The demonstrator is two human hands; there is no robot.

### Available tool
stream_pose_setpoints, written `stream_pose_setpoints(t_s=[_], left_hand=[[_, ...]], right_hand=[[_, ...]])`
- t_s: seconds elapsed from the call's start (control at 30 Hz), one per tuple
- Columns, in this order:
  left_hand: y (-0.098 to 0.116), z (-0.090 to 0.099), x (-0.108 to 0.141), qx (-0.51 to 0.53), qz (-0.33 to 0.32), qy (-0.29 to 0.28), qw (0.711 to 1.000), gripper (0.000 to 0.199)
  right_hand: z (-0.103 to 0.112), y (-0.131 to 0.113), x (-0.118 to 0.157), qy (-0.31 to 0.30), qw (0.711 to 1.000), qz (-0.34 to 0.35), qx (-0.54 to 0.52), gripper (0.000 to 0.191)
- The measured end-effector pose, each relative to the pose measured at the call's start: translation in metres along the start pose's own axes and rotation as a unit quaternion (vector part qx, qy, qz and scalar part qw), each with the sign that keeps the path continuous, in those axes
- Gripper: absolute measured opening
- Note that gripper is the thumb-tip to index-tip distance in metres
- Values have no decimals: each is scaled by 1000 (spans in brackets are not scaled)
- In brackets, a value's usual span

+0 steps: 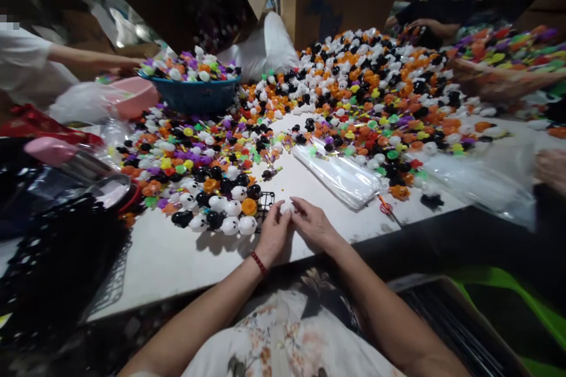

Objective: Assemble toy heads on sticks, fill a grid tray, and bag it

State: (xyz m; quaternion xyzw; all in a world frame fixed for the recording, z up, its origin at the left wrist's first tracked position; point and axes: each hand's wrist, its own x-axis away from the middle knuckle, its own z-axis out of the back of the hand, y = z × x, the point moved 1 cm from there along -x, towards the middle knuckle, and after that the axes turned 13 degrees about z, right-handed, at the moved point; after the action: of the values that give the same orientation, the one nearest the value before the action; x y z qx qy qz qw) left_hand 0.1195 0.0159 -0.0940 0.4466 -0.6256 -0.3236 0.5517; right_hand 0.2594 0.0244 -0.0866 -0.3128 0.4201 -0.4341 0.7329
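My left hand (273,234) and my right hand (313,225) meet at the front of the table, fingertips closed on a small white ghost head (286,207) that is partly covered by the fingers. Just left of them lies a black grid tray (267,199), its right end bare. Rows of white, black and orange heads cover the rest of it, among them an orange pumpkin head (249,207) and a white ghost head (230,225) with a dark face. A red bead bracelet is on my left wrist.
A big heap of small coloured heads (362,70) fills the back. Clear plastic bags (338,177) and red-handled scissors (386,207) lie to the right. At left are a blue basin (190,94), a pink basin (137,97) and stacked black grids (57,259). Other people work at far left and back right.
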Motion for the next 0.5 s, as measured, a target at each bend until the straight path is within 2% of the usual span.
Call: stream_pose_setpoints(t_s=[0.1,0.17,0.27,0.37,0.5], left_hand=[[-1,4,9,-2,34,9,999,45],[-2,11,21,-71,14,11,997,42],[-3,24,40,-221,-71,12,973,36],[-6,31,49,-290,-118,1,950,30],[-11,35,46,-267,-76,-4,961,32]], right_hand=[[10,7,25,53,986,53,149,50],[12,10,40,9,961,99,260,58],[8,14,46,-105,921,142,347,61],[0,21,26,-155,901,162,371,59],[-15,33,-23,-169,896,197,360,54]])
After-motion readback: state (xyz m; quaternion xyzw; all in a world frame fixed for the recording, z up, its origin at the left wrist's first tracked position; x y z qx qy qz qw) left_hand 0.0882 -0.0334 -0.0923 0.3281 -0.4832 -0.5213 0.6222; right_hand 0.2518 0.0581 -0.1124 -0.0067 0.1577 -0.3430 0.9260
